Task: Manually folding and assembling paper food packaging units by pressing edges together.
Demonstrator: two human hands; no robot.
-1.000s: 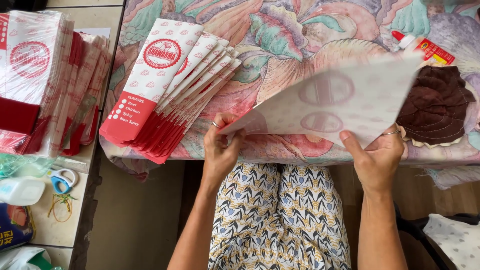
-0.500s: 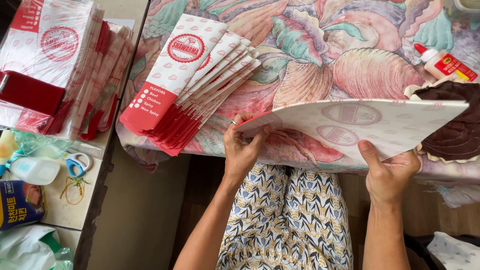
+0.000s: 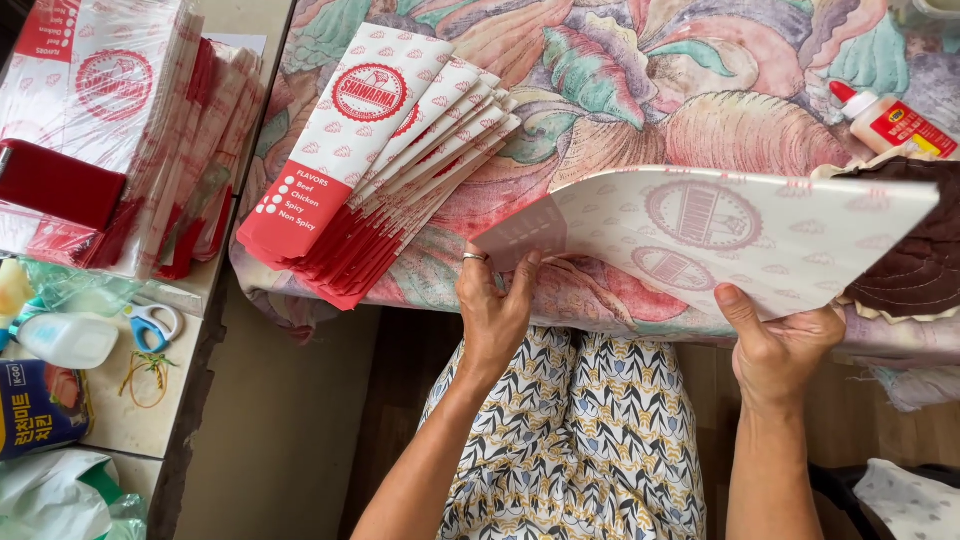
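We now hold the paper sheet (image 3: 720,240) flatter and lower over the desk (image 3: 640,90), right of the fanned bags (image 3: 390,150); left hand (image 3: 495,310) and right hand (image 3: 785,345) fingers seemingly clamped on its near edge.

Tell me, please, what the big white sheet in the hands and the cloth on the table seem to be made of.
Sheet: likely thin matte printed paper; it bends between the left hand and right hand, and the print shows through faintly. Table cloth: probably woven fabric with a floral print; it drapes and wrinkles at the edge.
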